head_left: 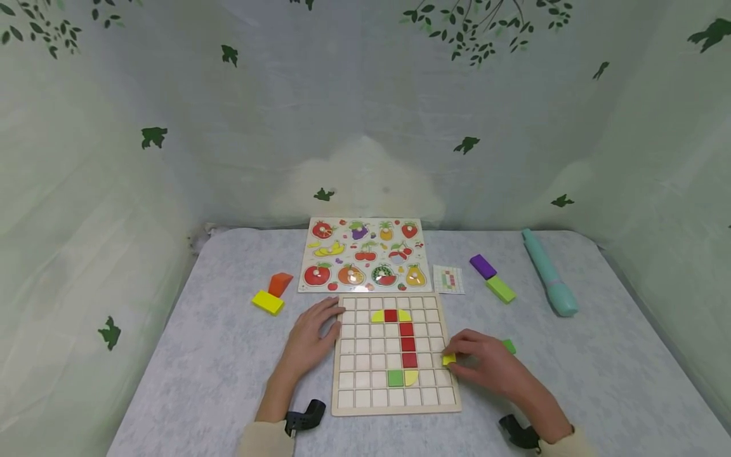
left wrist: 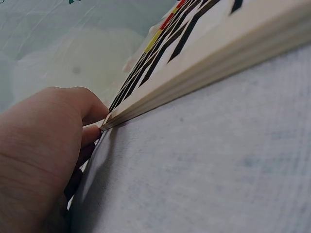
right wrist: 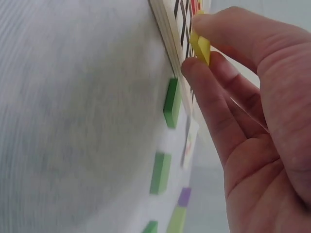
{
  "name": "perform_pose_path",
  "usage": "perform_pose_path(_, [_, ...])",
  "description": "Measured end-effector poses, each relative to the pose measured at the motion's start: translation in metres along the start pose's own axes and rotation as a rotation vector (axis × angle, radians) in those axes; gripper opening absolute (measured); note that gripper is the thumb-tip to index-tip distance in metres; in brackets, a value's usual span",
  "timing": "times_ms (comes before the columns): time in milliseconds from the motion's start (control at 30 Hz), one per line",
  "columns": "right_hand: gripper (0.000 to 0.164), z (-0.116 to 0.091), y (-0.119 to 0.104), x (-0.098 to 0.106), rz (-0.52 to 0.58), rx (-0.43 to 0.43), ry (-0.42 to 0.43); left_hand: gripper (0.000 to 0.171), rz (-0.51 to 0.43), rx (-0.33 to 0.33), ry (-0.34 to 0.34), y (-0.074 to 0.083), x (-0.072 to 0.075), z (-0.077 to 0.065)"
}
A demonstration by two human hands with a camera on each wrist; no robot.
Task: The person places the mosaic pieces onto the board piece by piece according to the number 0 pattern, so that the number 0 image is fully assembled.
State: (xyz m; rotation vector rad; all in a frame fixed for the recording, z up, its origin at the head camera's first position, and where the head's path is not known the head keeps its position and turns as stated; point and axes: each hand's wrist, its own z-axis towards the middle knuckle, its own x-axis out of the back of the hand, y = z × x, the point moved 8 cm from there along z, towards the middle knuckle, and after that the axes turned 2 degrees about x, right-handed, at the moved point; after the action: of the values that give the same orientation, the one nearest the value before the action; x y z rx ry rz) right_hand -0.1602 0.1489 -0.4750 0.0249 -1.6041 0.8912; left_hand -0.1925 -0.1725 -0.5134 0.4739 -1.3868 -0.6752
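A wooden grid board lies flat, with yellow, red and green pieces seated in some of its squares. Along its left edge, near the upper corner, my left hand rests with fingertips touching the rim; in the left wrist view the hand meets the board's side. My right hand pinches a small yellow block between thumb and fingers over the board's right edge. The right wrist view shows this yellow block at the fingertips. Beside that hand lies a green block, partly hidden.
Behind the board lies a fruit puzzle, with a pattern card to its right. Yellow and orange blocks sit at left. Purple and light green blocks lie at right, near a teal tube-shaped object.
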Motion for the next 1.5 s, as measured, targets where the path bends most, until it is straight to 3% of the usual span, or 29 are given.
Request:
perform_pose_path(267, [0.018, 0.012, -0.009, -0.007, 0.006, -0.018, -0.032, 0.034, -0.007, -0.003, 0.004, 0.001, 0.000, 0.000])
perform_pose_path(400, [0.023, 0.016, -0.009, -0.011, 0.029, -0.077, -0.083, 0.034, -0.013, -0.005, 0.003, 0.001, 0.000, 0.000])
perform_pose_path(567, [0.030, 0.018, -0.011, -0.017, -0.005, -0.088, -0.138, 0.034, -0.010, -0.004, 0.004, 0.001, -0.001, 0.000])
perform_pose_path(933, [0.034, 0.022, -0.013, -0.019, -0.028, -0.153, -0.119, 0.034, -0.007, 0.007, 0.004, 0.001, -0.001, 0.000])
perform_pose_path(1200, [0.035, 0.019, -0.016, -0.023, 0.003, -0.087, -0.166, 0.033, 0.002, -0.005, 0.017, 0.002, 0.000, -0.001])
perform_pose_path(1500, [0.032, 0.019, -0.028, -0.024, 0.050, -0.030, -0.139, 0.034, -0.003, 0.009, 0.006, 0.001, 0.001, -0.001])
